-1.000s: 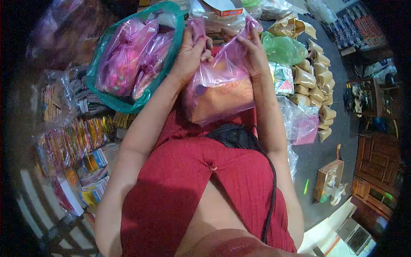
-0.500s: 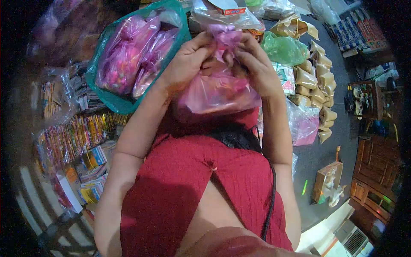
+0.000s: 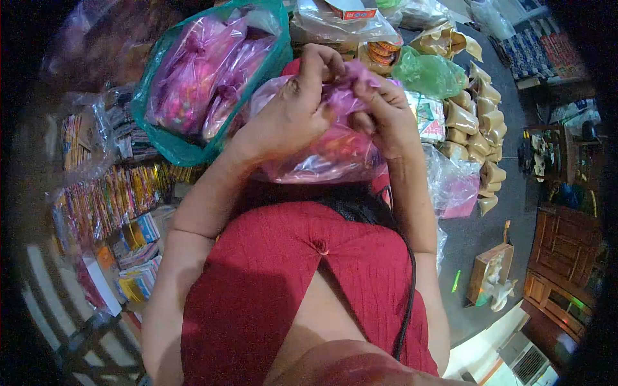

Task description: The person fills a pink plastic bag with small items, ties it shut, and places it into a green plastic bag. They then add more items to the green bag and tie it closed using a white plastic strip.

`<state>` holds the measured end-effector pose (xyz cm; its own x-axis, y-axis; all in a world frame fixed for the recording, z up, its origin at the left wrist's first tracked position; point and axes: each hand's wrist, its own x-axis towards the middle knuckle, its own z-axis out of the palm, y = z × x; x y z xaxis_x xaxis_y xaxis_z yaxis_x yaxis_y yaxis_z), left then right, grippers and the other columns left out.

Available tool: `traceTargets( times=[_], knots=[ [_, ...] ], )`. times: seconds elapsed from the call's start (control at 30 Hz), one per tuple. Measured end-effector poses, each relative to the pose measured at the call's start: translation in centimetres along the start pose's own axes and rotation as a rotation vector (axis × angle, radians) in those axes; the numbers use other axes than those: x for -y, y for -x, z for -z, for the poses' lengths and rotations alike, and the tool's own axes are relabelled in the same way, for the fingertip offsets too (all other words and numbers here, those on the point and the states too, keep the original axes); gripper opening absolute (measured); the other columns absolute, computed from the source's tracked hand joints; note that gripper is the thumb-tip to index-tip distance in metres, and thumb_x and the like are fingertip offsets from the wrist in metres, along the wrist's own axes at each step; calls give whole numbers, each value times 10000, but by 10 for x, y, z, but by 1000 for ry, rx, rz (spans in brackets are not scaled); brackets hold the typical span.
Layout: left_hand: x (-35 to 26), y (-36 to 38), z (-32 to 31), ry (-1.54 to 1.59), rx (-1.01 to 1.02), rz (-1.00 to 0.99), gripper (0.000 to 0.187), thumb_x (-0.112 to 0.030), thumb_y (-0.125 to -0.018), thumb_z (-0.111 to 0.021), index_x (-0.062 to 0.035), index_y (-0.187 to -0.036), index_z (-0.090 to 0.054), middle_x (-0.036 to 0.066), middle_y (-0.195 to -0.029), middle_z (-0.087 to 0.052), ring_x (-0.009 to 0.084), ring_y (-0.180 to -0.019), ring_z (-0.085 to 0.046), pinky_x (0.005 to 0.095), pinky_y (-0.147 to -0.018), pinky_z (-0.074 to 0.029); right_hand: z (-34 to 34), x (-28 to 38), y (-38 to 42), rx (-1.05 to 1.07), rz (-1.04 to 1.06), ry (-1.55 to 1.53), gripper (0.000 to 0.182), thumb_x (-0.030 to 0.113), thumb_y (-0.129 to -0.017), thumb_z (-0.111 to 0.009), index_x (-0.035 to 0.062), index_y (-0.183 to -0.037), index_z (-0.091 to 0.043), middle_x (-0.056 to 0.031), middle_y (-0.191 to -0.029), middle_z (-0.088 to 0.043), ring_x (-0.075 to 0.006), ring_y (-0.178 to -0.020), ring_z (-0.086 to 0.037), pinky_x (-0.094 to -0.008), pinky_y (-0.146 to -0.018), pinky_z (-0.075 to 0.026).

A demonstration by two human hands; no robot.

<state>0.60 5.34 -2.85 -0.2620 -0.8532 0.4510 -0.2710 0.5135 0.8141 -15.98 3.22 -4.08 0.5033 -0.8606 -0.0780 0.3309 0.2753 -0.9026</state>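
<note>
Over my lap sits a pink plastic bag (image 3: 322,164) with reddish and orange contents that I cannot make out. Its top is twisted together between my two hands. My left hand (image 3: 299,96) is closed, fingers curled at the gathered neck of the bag. My right hand (image 3: 386,112) pinches the twisted pink plastic from the other side. Just left of my left arm is a teal plastic bag (image 3: 283,61), its mouth wide, with knotted pink bags (image 3: 193,83) inside.
Several small tan packets (image 3: 476,128) lie in rows at the right, beside a green plastic bag (image 3: 431,74). Bundles of shiny packets (image 3: 109,199) line the left. A small open box (image 3: 492,273) is on the dark floor.
The bag's neck has been twisted tighter and tilts to the right. My left hand has turned over, and my right hand has moved slightly lower.
</note>
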Motion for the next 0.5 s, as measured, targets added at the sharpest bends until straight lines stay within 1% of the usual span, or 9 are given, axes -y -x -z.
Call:
traceTargets(
  times=[0.03, 0.1, 0.17, 0.2, 0.27, 0.3, 0.37, 0.43, 0.5],
  knots=[
    [0, 1, -1, 134, -27, 67, 342, -23, -825, -564, -58, -1110, -379, 57, -997, -505, 132, -946, -530, 278, -842, -440, 1, -2, -2, -88, 71, -78, 242, 172, -882, -596, 65, -1099, -613, 55, -693, -543, -29, -488, -420, -176, -436, -280],
    [-3, 1, 5, 267, -50, 131, 319, -1, -836, -531, -52, -1120, -396, 46, -1014, -500, 122, -959, -518, 264, -865, -427, 6, -7, -3, -33, 136, -151, 212, 167, -883, -593, 62, -1063, -632, 51, -700, -548, -24, -481, -408, -175, -434, -277],
    [-9, -1, 20, 374, 116, 429, 228, 25, -855, -495, -38, -1071, -456, 21, -960, -511, 100, -916, -522, 248, -829, -437, 10, -9, -4, -6, 131, -255, 261, 148, -880, -590, 52, -1122, -609, 44, -760, -569, -24, -490, -415, -176, -435, -292],
    [-2, 0, 17, 297, 44, 298, 135, 22, -855, -490, -19, -982, -511, 18, -842, -516, 110, -816, -540, 256, -710, -462, 9, -7, -2, -8, 129, -256, 261, 148, -880, -590, 52, -1122, -609, 44, -760, -569, -24, -490, -415, -176, -435, -292],
    [4, 1, 15, 320, 78, 261, 141, 22, -859, -493, -26, -990, -511, 10, -890, -518, 98, -861, -528, 246, -762, -446, 1, 5, 3, 179, 71, -130, 331, 132, -876, -587, 44, -1195, -571, 25, -839, -590, -27, -503, -413, -170, -448, -307],
    [4, 1, 14, 341, 113, 221, 147, 22, -863, -496, -33, -999, -512, 3, -938, -519, 85, -905, -517, 236, -815, -430, -2, 7, 3, 178, 69, -133, 331, 132, -876, -587, 44, -1195, -571, 25, -839, -590, -27, -503, -413, -170, -448, -307],
    [0, 1, 13, 275, 116, 208, 136, 18, -862, -506, -33, -989, -513, 7, -931, -517, 87, -912, -516, 235, -815, -430, -9, 8, 0, 155, 39, 39, 394, 125, -875, -584, 46, -1255, -525, 13, -951, -609, -26, -533, -416, -162, -467, -322],
    [-3, 0, 12, 213, 118, 195, 126, 13, -862, -517, -33, -979, -515, 10, -923, -515, 89, -918, -516, 234, -816, -430, -6, 8, -1, 94, -5, -29, 395, 126, -883, -575, 47, -1266, -516, 20, -1027, -608, -19, -563, -412, -158, -481, -329],
    [-4, -1, 12, -31, 68, 39, 103, -13, -863, -549, -32, -958, -514, 25, -901, -511, 97, -915, -521, 239, -821, -428, -7, 2, -3, 42, 64, -129, 388, 132, -897, -561, 45, -1272, -510, 36, -1067, -598, -8, -588, -413, -155, -499, -336]
  ],
)
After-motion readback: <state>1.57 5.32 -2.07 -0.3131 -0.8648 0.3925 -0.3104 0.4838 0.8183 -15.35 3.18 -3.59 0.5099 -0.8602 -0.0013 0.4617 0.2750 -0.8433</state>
